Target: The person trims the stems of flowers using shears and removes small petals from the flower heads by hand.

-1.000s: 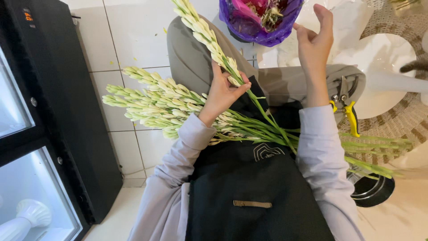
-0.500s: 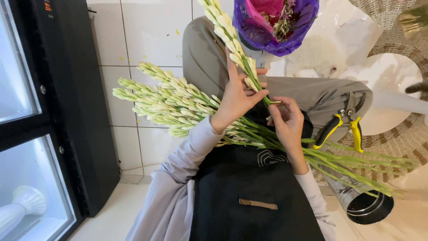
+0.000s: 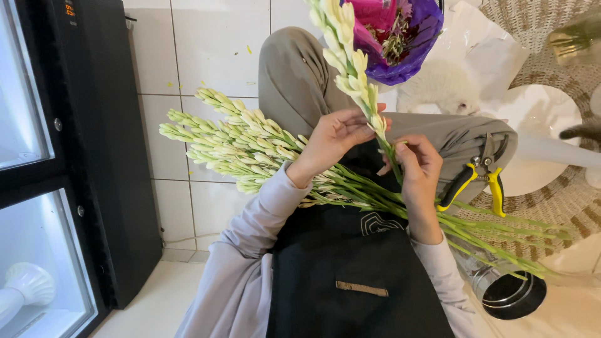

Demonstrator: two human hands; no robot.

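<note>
At the far left I see a black glass-door cooler [image 3: 75, 163], with a white vase [image 3: 28, 285] behind its lower pane. Next to it runs the white tiled floor [image 3: 206, 50].

Across the lap lies a bundle of tuberose stems [image 3: 238, 144], its pale green buds pointing to the left over the tiles, its green stalks running right across the black apron [image 3: 350, 275] and out past the right thigh.

The left hand [image 3: 332, 141] has its fingers curled, the fingertips closed around a single flower stem [image 3: 357, 69] just below its lowest buds. That stem rises up and leftward from the hands toward the top edge, its cream buds crossing in front of a bouquet wrapped in purple paper [image 3: 407, 44] that sits beyond the knees.

Just to the right, the right hand [image 3: 416, 172] pinches the same stem lower down, thumb and forefinger pressed on the green stalk, the other fingers folded in. The two hands are near each other, almost touching, above the apron.

On the right thigh rest yellow-handled pruning shears [image 3: 479, 175], touching the grey trousers [image 3: 451, 131]. Below them, beside the stalk ends, stands a dark metal bucket [image 3: 510, 291]. At the right edge I see white wrapping paper [image 3: 532, 112] on a woven round mat [image 3: 563, 194].
</note>
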